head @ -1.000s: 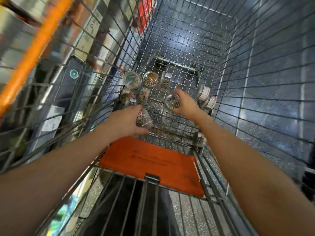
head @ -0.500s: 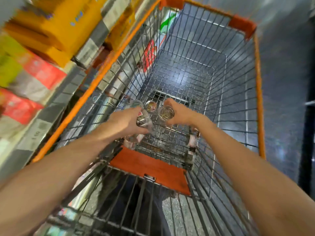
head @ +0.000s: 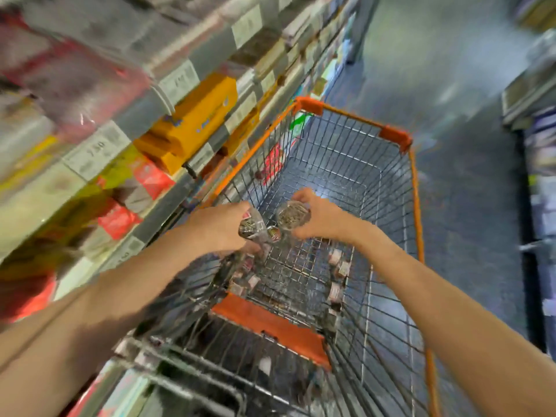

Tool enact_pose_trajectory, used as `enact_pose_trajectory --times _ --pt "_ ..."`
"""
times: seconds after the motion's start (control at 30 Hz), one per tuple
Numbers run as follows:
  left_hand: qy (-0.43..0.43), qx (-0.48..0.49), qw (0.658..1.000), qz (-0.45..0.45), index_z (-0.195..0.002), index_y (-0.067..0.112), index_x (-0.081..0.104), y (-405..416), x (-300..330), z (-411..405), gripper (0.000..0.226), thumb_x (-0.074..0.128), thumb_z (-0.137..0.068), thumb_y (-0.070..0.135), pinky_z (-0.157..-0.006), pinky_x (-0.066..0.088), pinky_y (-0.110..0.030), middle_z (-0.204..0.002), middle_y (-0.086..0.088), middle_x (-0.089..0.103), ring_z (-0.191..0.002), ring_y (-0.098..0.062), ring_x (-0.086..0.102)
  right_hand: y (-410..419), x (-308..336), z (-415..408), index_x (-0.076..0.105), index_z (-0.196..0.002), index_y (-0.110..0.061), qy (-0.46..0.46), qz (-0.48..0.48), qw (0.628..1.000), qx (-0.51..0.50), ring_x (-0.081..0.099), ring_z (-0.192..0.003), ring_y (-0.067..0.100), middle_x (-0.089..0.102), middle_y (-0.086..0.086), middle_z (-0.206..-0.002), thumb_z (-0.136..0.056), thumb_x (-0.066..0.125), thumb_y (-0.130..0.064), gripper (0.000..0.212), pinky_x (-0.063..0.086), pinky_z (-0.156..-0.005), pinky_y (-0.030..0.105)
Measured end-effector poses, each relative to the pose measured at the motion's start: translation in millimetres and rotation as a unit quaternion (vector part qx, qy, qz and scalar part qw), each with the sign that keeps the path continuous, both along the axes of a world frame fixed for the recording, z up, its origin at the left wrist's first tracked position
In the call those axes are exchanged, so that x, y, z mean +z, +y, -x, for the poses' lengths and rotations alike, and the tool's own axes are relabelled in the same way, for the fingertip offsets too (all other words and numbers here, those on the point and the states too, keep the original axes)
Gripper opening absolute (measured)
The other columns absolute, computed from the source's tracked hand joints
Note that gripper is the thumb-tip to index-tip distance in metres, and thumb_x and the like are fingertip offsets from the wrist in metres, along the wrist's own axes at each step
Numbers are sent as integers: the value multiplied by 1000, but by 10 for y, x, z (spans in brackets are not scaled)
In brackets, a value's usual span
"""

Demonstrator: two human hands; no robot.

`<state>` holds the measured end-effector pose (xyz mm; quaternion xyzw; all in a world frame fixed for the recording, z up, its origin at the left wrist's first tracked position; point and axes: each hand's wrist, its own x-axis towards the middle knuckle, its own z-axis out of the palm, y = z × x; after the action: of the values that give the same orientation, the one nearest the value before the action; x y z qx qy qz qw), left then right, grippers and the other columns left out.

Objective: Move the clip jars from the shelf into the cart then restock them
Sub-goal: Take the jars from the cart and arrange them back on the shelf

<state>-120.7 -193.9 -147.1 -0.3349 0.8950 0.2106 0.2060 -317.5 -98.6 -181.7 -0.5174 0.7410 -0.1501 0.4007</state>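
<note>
My left hand (head: 221,225) grips a clear clip jar (head: 250,226) with a red label, held above the near end of the wire cart (head: 413,188). My right hand (head: 319,219) grips a second clear jar (head: 292,216) full of metal clips, close beside the first. Several more jars (head: 335,291) lie on the cart's floor near its near end, blurred. The shelf (head: 168,94) with price tags runs along the left of the cart.
Orange boxes (head: 195,121) and red packets (head: 152,179) fill the left shelves. The cart's orange child-seat flap (head: 270,329) lies below my hands. Grey aisle floor (head: 469,206) stretches to the right, with another shelf unit (head: 538,152) at the far right.
Both hands have lifted their jars up from the cart floor to about rim height. The view has swung upward, so the left shelf and aisle now show.
</note>
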Motion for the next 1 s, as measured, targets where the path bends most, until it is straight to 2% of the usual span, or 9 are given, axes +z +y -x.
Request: enact_pose_trajectory --times 0.13,0.27,0.4,0.53,0.67,0.77,0.87,0.93,1.0 --pt "28 1 999 19 -138 28 32 -13 246 -219 72 65 -80 54 -88 46 -33 -143 6 43 -121 -18 50 14 262 -158 35 -120 -29 6 30 999 -8 60 -85 19 57 -2 -103 -77 75 -18 59 53 -78 38" --pt "39 10 999 37 -146 26 23 58 532 -554 89 64 -76 62 -100 43 -38 -145 3 43 -127 -20 46 75 509 -391 39 -125 -27 -6 83 996 -14 53 -99 18 49 2 -114 -77 75 -21 61 47 -84 32" --pt "51 23 997 61 -145 26 26 156 804 -916 86 65 -76 61 -82 44 -29 -135 1 52 -110 -18 55 109 716 -711 40 -126 -28 -11 89 996 6 54 -104 20 47 5 -120 -68 76 -33 68 48 -94 40" --pt "49 24 997 56 -144 24 29 213 1028 -1296 90 67 -72 64 -98 44 -36 -142 2 46 -125 -20 47 130 946 -1070 41 -127 -31 -12 90 996 25 54 -105 19 48 2 -119 -60 72 -44 75 48 -94 43" --pt "55 34 995 75 -139 21 35 281 1279 -1650 85 68 -72 62 -95 44 -35 -135 -4 52 -119 -24 51 125 1292 -1400 42 -133 -26 1 114 991 66 45 -114 17 41 3 -123 -67 75 -36 75 35 -95 25" --pt "66 45 992 99 -133 23 40 332 1519 -1897 78 69 -71 61 -90 44 -31 -129 -4 57 -116 -25 53 92 1586 -1644 39 -134 -25 38 146 983 108 47 -112 16 43 5 -123 -66 76 -36 78 38 -96 25" --pt "80 47 990 108 -129 27 42 391 1782 -2129 69 70 -73 58 -74 35 -23 -124 0 59 -112 -20 54 76 1897 -1867 41 -129 -17 59 165 974 145 49 -106 16 47 4 -121 -69 80 -21 72 42 -91 26" --pt "75 48 989 114 -134 25 39 442 1969 -2270 74 69 -74 57 -73 30 -22 -127 2 55 -116 -18 51 68 2092 -1994 45 -127 -14 96 182 962 178 48 -105 16 48 5 -118 -72 79 -17 64 39 -89 23" --pt "67 48 989 123 -131 24 40 479 2136 -2409 74 69 -73 59 -77 34 -24 -119 1 56 -116 -20 52 63 2279 -2118 48 -126 -15 125 196 951 205 46 -107 16 47 6 -117 -73 78 -17 61 36 -89 21"
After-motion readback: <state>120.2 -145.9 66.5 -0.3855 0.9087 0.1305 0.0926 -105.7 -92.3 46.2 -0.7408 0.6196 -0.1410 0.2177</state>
